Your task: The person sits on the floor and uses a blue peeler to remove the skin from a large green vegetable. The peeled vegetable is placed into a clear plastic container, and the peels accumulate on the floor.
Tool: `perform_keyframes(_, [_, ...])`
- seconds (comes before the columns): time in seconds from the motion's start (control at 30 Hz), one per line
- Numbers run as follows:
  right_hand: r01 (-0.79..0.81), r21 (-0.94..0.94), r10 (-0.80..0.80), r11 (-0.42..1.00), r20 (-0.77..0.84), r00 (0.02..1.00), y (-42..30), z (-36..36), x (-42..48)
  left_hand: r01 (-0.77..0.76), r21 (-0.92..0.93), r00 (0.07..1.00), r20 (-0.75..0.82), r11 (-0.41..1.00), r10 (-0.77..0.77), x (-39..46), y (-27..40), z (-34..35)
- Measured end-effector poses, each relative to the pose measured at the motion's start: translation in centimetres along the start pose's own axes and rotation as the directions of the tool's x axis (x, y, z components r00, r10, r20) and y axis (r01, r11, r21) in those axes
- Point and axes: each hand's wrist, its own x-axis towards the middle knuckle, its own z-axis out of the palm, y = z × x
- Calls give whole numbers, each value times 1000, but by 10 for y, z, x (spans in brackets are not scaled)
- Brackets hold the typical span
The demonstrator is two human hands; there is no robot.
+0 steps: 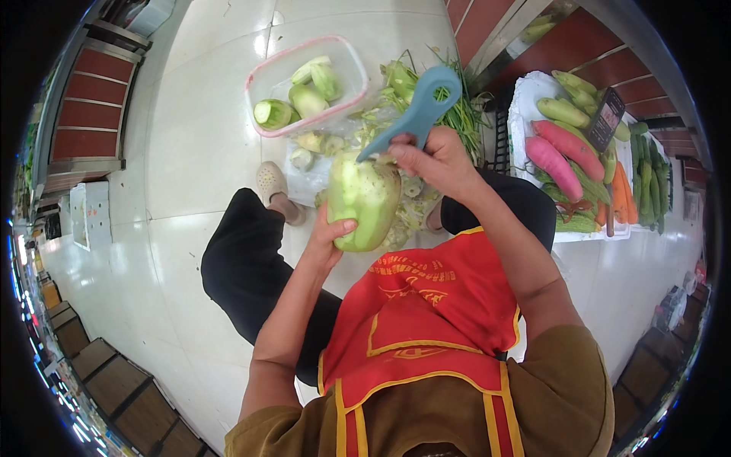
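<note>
My left hand (331, 231) grips the lower left side of a large pale green stem vegetable (368, 214). The vegetable is held upright above the floor between my knees, with rough brownish spots near its top. In my right hand (442, 163) is a blue plastic hand tool (414, 108) with a round hole in its upper end, possibly a peeler. Its narrow lower tip is at the vegetable's top; whether it touches cannot be told. My fingers hide part of the tool. Leafy trimmings (394, 234) lie beneath and behind the vegetable.
Ahead, a clear plastic bin (265, 63) with a pink rim holds several pale green pieces. Beside it lie green leaves (465, 120). At right, a white foam box (522, 103) holds pink radishes (565, 151), carrots (622, 194) and a phone (606, 120). Cucumbers (648, 177) lie farther right.
</note>
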Motion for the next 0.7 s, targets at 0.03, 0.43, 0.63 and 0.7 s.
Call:
perform_keyframes(0.03, [14, -28, -12, 1000, 56, 998, -1, 2, -1, 8, -3, 1000, -3, 1000, -8, 1, 0, 0])
perform_keyframes(0.43, [-128, -512, 23, 850, -207, 978, 28, -22, 19, -70, -38, 984, 164, 997, 75, -11, 7, 0])
perform_keyframes(0.63, [-52, -57, 48, 997, -56, 997, 3, -6, 5, 5, -16, 999, -40, 1000, -6, -1, 7, 4])
perform_keyframes(0.7, [42, -199, -23, 979, 93, 995, 4, 2, 0, 47, -12, 996, -73, 999, -48, 3, 4, 0])
